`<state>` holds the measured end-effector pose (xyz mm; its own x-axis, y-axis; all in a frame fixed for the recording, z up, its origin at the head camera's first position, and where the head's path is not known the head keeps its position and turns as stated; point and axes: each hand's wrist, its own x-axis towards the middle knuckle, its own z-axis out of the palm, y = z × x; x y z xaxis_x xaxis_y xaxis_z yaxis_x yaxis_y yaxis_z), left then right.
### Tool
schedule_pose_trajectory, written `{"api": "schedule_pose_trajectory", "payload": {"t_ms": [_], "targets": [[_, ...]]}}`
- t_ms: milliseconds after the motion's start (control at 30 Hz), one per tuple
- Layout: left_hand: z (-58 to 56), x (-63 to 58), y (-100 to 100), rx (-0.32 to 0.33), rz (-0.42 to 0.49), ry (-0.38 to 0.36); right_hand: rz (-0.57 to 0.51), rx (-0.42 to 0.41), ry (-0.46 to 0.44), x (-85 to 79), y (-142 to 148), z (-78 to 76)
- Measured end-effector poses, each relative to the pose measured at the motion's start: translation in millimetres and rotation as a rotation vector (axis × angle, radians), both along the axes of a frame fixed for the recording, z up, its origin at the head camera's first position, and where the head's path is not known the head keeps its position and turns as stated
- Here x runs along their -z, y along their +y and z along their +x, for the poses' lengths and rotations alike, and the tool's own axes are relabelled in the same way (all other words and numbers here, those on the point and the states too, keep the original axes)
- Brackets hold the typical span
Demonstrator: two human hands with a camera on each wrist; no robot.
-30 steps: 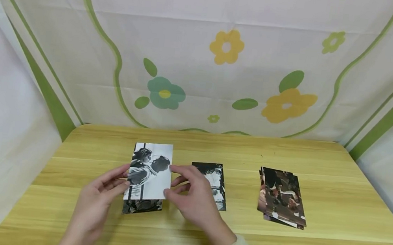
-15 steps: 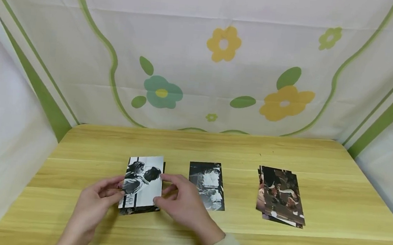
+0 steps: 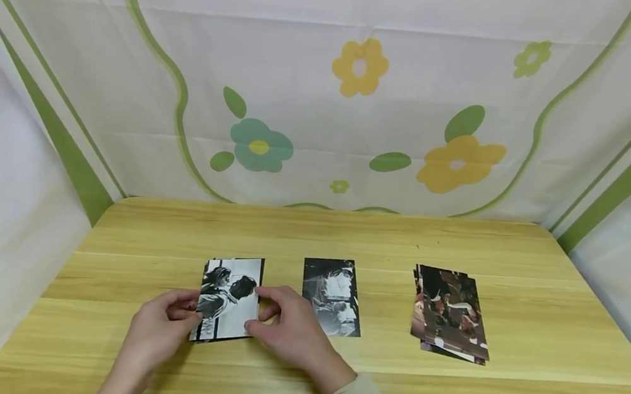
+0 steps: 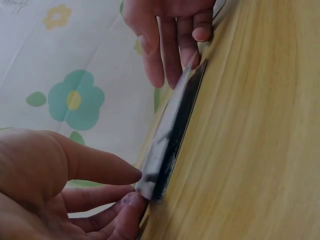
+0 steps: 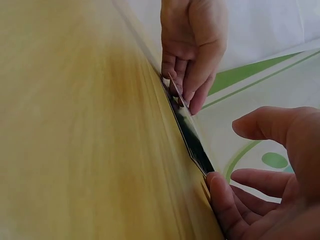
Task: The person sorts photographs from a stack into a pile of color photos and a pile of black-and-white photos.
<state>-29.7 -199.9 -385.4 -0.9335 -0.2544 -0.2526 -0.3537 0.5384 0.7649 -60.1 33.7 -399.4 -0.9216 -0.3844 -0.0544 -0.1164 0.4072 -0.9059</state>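
In the head view, a black-and-white photo card showing two people lies over darker photos at the left. My left hand holds its left edge between thumb and fingers. My right hand has the tips of its thumb and index finger at the right edge. From the left wrist view, the top photo stands slightly tilted above the dark one under it, with a narrow gap between them. Seen in the right wrist view, a fingertip of my right hand meets the near end of the cards.
Another black-and-white photo lies singly in the middle of the wooden table. A fanned stack of colour photos sits at the right. Behind the table hangs a white flowered cloth.
Both hands have brought the photo card down and slightly left, so it now covers most of the dark photo beneath. The middle photo is less hidden by my right hand.
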Motion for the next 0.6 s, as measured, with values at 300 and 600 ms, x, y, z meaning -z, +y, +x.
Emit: {"api": "schedule_pose_trajectory", "payload": {"t_ms": [300,600], "targets": [[1.8,-3.6,2,-0.027,0.004,0.004,-0.042,0.009,-0.03,-2.8,5,1.5],[-1.6,-22.1,23,-0.077,0.322,0.0,-0.065,0.07,0.003,-21.2,61,-1.6]]}}
